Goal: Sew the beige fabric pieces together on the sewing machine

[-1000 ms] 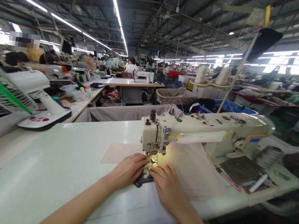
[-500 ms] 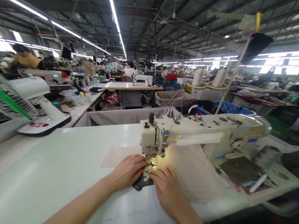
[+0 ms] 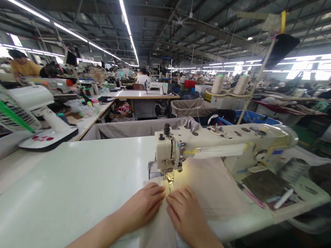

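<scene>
A beige strip of fabric [image 3: 159, 241] runs from under the needle of the sewing machine [image 3: 165, 153] towards me, its near end at the table's front edge. My left hand [image 3: 143, 203] is closed on the strip's left side, fingertips just in front of the lit presser foot [image 3: 170, 177]. On the other side my right hand [image 3: 188, 212] is closed on the same strip, thumb and fingers bent together. Both sets of fingertips almost meet at the cloth. Under the machine's arm, right of the needle, lies a larger beige fabric piece [image 3: 209, 184].
A white fan [image 3: 32, 100] stands at the left. Thread cones [image 3: 218, 84] sit on a stand behind the machine. Pink-handled snips [image 3: 254, 197] and a dark cloth [image 3: 260, 184] lie on the machine's right. A cloth-lined bin [image 3: 140, 126] borders the table's far edge.
The fabric strip, which lay off to the left of the needle, now stretches from the presser foot towards me. Both hands have shifted slightly nearer to me.
</scene>
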Available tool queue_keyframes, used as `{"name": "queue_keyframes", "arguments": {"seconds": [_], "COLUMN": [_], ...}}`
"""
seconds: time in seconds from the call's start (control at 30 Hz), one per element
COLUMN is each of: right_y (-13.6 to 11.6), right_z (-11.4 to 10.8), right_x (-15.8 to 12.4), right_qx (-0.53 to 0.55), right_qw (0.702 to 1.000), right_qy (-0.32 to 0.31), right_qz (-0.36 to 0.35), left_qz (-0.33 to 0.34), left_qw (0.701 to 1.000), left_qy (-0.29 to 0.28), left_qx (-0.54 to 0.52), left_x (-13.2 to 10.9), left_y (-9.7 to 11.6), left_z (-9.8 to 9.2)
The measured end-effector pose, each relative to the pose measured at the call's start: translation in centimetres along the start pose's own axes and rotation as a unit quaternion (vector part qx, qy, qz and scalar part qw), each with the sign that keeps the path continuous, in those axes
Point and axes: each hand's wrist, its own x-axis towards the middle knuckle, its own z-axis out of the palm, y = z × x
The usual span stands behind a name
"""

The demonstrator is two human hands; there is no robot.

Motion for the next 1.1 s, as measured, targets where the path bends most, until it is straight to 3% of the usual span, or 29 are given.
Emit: {"name": "queue_keyframes", "arguments": {"seconds": [0.37,0.67,0.9,1.0,1.1], "right_y": [0.5,1.9,1.6,1.8,2.5], "right_z": [-0.1,0.5,0.7,0.5,-0.9], "right_x": [0.8,3.7,4.0,3.6,2.3], "right_qx": [-0.016,-0.055,-0.053,-0.034,-0.001], "right_qw": [1.000,0.998,0.998,0.999,1.000], "right_qy": [-0.025,-0.030,-0.032,-0.022,0.016], "right_qz": [0.002,-0.011,-0.009,-0.015,-0.006], "left_qz": [-0.008,-0.013,-0.009,-0.020,-0.068], "left_qw": [0.999,0.999,0.999,0.997,0.989], "left_qy": [0.004,-0.005,-0.015,-0.019,-0.013], "left_qx": [0.038,0.043,0.049,0.067,0.127], "left_x": [0.3,2.3,2.4,2.3,1.1], "left_y": [-1.0,-2.9,-3.4,-2.9,-0.6], "left_z": [0.6,-0.8,-1.0,-0.7,0.2]}}
